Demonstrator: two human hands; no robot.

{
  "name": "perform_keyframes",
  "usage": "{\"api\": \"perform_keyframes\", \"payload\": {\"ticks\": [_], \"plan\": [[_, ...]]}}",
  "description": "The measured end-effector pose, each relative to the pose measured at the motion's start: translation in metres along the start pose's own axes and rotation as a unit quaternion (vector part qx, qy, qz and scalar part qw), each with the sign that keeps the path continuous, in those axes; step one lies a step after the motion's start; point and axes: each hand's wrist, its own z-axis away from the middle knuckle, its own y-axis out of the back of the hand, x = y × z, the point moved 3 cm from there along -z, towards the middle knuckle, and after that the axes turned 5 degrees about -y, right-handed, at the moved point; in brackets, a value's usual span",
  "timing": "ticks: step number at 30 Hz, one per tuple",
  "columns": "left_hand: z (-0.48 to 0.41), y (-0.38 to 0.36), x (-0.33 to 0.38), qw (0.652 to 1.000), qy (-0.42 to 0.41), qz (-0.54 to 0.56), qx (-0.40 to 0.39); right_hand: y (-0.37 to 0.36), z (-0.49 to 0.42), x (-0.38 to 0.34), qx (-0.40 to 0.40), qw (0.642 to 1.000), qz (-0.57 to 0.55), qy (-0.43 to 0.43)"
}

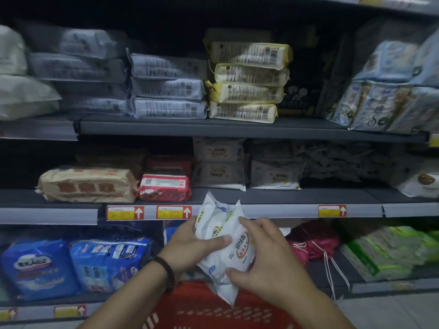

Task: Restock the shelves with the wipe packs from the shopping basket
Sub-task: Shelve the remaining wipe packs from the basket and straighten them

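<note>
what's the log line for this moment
left hand: grips white wipe pack | right hand: grips it too | red basket: below

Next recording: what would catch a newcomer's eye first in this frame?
Centre frame, the left hand and right hand both hold a white wipe pack, raised before the middle shelf. Directly below sits the red shopping basket. On the upper shelf, a stack of yellow-edged packs stands out beside grey packs.
</note>
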Motion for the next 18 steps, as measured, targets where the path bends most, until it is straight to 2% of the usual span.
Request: {"api": "perform_keyframes", "payload": {"ticks": [3, 6, 9, 14, 18], "plan": [[-0.013, 0.013, 0.001, 0.998, -0.005, 0.006, 0.057, 0.004, -0.021, -0.010, 0.038, 0.999, 0.029, -0.018], [-0.023, 0.032, -0.014, 0.990, 0.067, 0.083, 0.093, 0.007, -0.052, -0.015, 0.118, 0.991, -0.021, -0.064], [-0.030, 0.048, -0.028, 0.988, 0.113, 0.040, 0.093, 0.002, -0.090, -0.018, 0.182, 0.971, -0.075, -0.134], [-0.037, 0.062, -0.020, 0.994, 0.064, -0.063, 0.065, -0.027, -0.152, -0.027, 0.207, 0.957, -0.101, -0.179], [-0.040, 0.076, -0.020, 0.965, -0.033, -0.214, 0.150, -0.046, -0.187, -0.026, 0.204, 0.947, -0.103, -0.227]]}}
